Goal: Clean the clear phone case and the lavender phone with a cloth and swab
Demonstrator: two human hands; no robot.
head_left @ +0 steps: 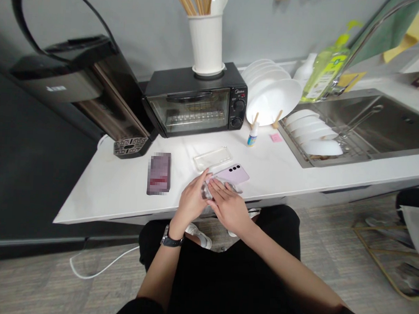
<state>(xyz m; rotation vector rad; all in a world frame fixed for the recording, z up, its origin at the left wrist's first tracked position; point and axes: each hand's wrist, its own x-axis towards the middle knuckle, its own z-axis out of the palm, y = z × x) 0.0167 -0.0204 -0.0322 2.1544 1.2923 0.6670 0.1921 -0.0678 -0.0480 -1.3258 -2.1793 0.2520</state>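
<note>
**Pink phone lies under both hands at the counter's near edge**

Pink and back-up, the phone (pixel 233 174) lies flat on the white counter (pixel 118 190), close to its front edge. Its long axis runs on a slant, with the camera end pointing away and to the right, and the near end hidden beneath the hands.

The right hand (pixel 229 208) lies flat over that near end, fingers (pixel 219 187) stretched out and pressing down rather than closed around anything. The left hand (pixel 193 200), with a wristwatch (pixel 171 241) on its wrist, comes in from the left side and curls at the phone's left edge. Whether it pinches the phone or only rests against it cannot be told. Between the two hands sits a small crumpled, pale piece (pixel 205 192); what it is does not show. Both hands are equally near, touching each other over the phone.

Just beyond the phone lies a clear case (pixel 212 157), apart from it. A second phone (pixel 159 173) lies to the left. Farther back stand a toaster oven (pixel 194 101), a small bottle (pixel 252 135), a pink note (pixel 276 137) and racked plates (pixel 271 92), with the sink (pixel 388 123) at the right.
</note>
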